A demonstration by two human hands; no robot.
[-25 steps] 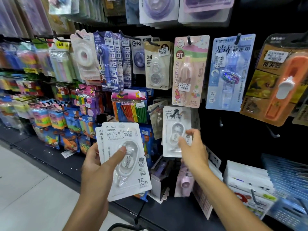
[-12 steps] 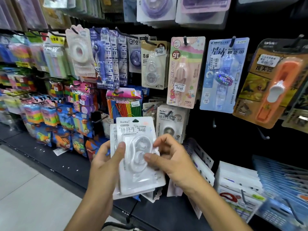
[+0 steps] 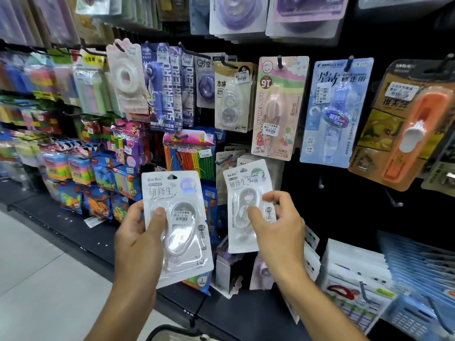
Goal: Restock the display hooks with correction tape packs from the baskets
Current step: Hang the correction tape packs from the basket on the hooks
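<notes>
The left hand point(image 3: 141, 238) held a white pack point(image 3: 177, 226) by its lower half, thumb pressed across the front, probably as stock waiting its turn; whether more packs lay behind it could not be told. The right hand point(image 3: 275, 227) pinched a second pack point(image 3: 246, 205) between thumb and fingertips at mid-height, leaving the hang hole at its top free; it was raised just before the matching packs point(image 3: 248, 161) already hanging on the display, likely so the hole could meet their hook, itself hidden; a pink pack point(image 3: 279, 107) hung above.
</notes>
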